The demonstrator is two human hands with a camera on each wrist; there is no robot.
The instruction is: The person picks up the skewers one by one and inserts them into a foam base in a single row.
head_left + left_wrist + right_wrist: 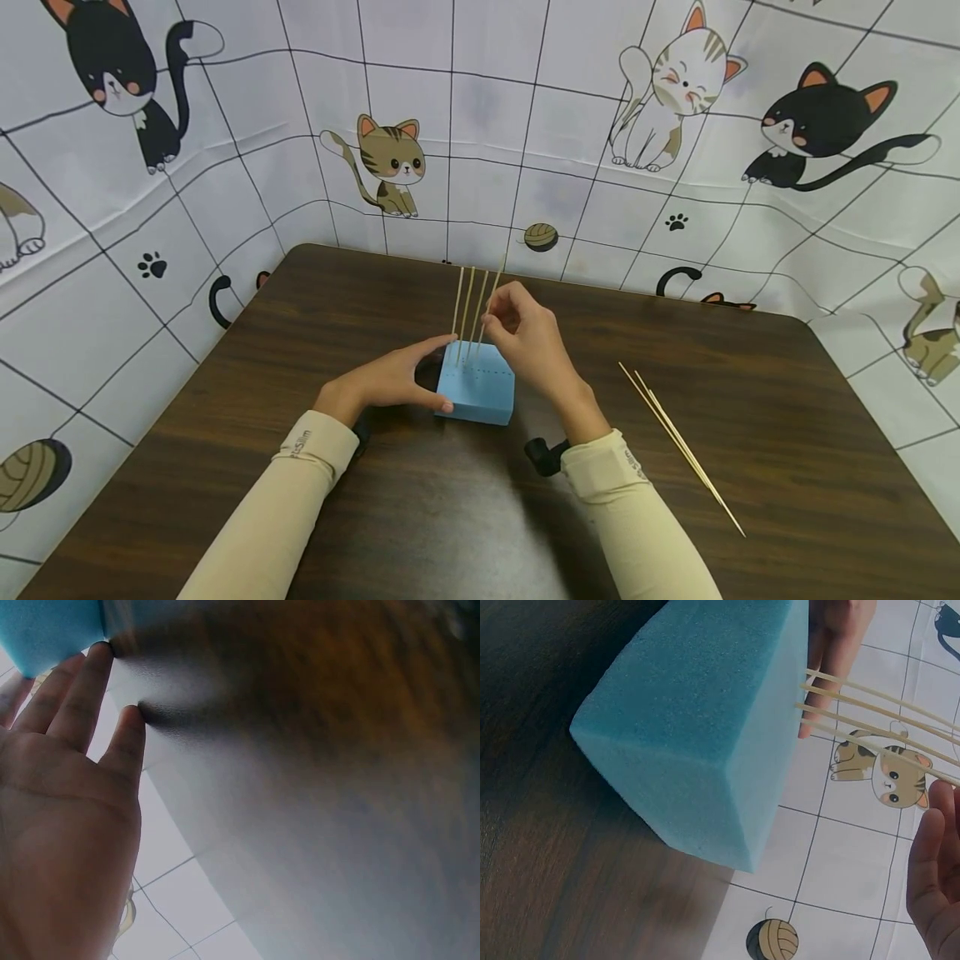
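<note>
A light blue foam block (480, 396) with small dark marks on its top sits on the table. Several thin wooden skewers (467, 312) stand upright in a row in its top. My left hand (386, 379) holds the block's left side, thumb at the front and index finger at the back corner. In the left wrist view, its fingers (84, 697) are stretched out beside the block. My right hand (532, 337) pinches the rightmost skewer partway up between thumb and fingertips. The right wrist view shows the skewers' lower ends at the block (675, 697).
A few loose skewers (678, 437) lie on the dark wood table (420, 508) to the right of my right hand. Behind the table hangs a white cloth (480, 117) with cat prints and grid lines. Each wrist carries a small black camera (545, 457).
</note>
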